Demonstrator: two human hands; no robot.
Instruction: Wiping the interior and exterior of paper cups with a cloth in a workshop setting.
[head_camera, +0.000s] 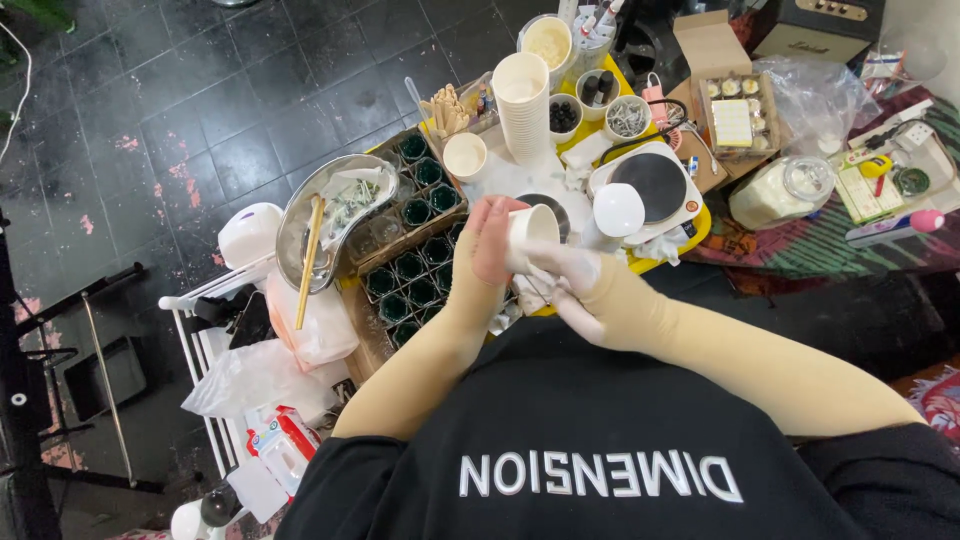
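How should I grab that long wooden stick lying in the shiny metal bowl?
Pinch the wooden stick at its lower end, which pokes out past the rim of the metal bowl. Come from above on that near side. The upper end lies inside the bowl among scraps, so it looks harder to reach cleanly.

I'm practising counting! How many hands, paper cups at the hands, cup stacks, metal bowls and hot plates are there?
Hands: 2 (left hand, right hand)
Paper cup at the hands: 1
Cup stack: 1
Metal bowl: 1
Hot plate: 1
Total: 6
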